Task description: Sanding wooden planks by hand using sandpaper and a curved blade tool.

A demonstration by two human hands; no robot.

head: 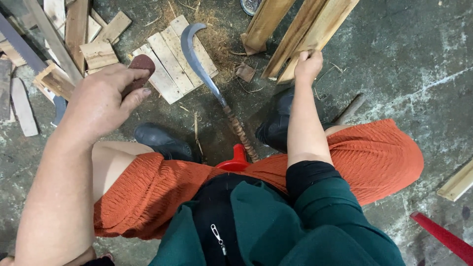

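Our left hand (101, 101) pinched a flexible brown sanding pad (140, 69); our right hand (309, 64) gripped stiff, light wooden slats (315, 34) at their lower ends.

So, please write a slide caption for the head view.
Left hand holds brown sanding pad; right hand grips wooden slat.

Concrete floor (404, 64); wood slats (172, 59); sickle (199, 61).
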